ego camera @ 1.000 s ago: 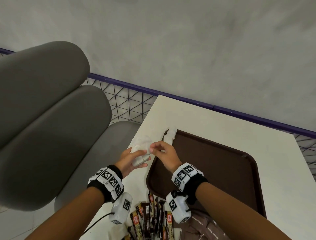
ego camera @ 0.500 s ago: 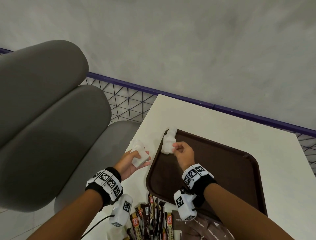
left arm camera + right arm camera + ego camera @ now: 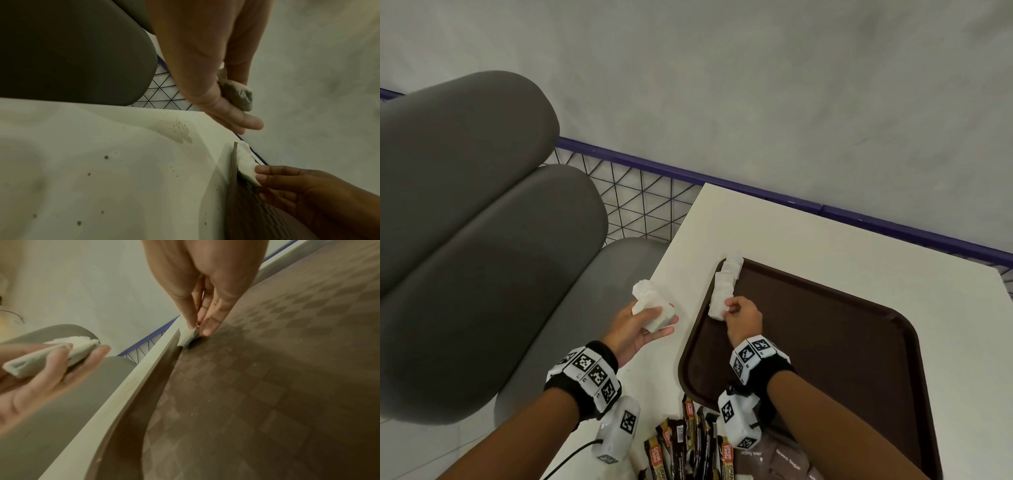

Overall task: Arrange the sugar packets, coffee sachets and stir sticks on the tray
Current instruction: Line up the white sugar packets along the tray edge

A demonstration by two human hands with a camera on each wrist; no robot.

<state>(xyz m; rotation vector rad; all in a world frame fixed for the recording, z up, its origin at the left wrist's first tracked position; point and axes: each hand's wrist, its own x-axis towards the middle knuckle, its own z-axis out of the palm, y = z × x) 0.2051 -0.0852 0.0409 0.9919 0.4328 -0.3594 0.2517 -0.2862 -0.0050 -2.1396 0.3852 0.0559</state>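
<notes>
A brown tray lies on the white table. Along its left rim runs a short row of white sugar packets. My right hand pinches the nearest packet of that row, down at the tray floor beside the rim. My left hand hovers over the table left of the tray, palm up, holding a small bundle of white sugar packets under its thumb. Coffee sachets and brown sugar packets lie at the near edge, below my wrists. I see no stir sticks.
Grey padded seats stand close to the left of the table. A purple rail with wire mesh runs behind the table's far edge. Most of the tray floor is bare.
My right hand left the bundle in my left hand with one white packet, moved right and set it at the near end of the row on the tray. The left hand stayed put.
</notes>
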